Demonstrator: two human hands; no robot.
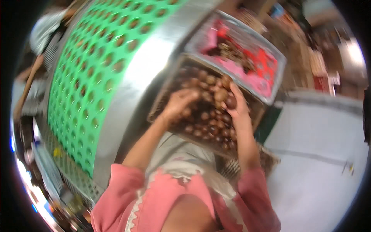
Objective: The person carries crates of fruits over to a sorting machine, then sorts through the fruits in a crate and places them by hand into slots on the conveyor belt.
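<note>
A brown crate (256,114) filled with round brown fruits (214,130) lies before me; their exact kind is not clear. Several fruits, one tan and one dark brown, are gathered in my right hand (238,102), its fingers curled around them above the crate's right part. My left hand (183,101) reaches over the crate's left part, fingers bent downward near the fruits. Motion blur hides whether it holds one.
To the left stands a machine with a green panel (95,72) full of round holes and a shiny metal rim (145,63). Beyond the crate is a grey plastic bin (277,84) with pink and red lining. A pale surface (313,179) spreads to the right. Another person's arm (27,84) shows far left.
</note>
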